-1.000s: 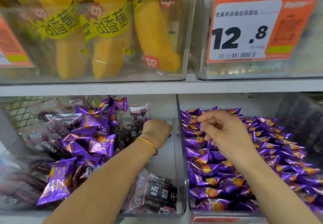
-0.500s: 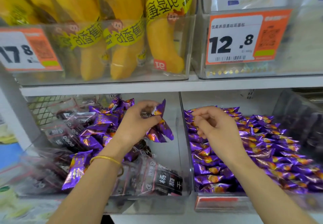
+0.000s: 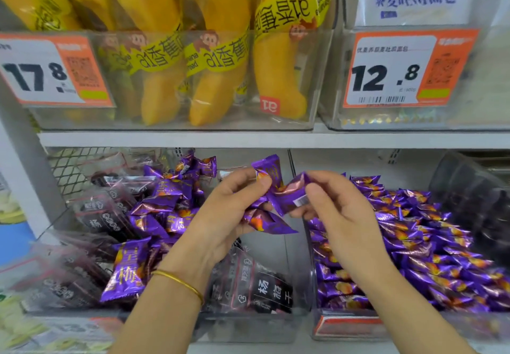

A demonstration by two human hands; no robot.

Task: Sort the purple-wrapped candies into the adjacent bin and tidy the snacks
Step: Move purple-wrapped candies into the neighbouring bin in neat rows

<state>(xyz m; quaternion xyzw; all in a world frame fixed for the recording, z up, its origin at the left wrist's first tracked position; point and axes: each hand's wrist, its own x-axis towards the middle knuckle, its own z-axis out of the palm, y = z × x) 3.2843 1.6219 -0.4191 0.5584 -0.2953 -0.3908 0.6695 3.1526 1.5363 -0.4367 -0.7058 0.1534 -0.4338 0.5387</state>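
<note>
Head view: right hand [image 3: 339, 215] pinches candy [image 3: 289, 194] tilted up-right.

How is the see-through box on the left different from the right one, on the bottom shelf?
The left bin mixes purple candies with dark packets; the right bin holds only purple candies. The left bin's pile is jumbled, with bare floor showing; the right bin's candies hide its floor. Both are clear plastic, side by side.
</note>
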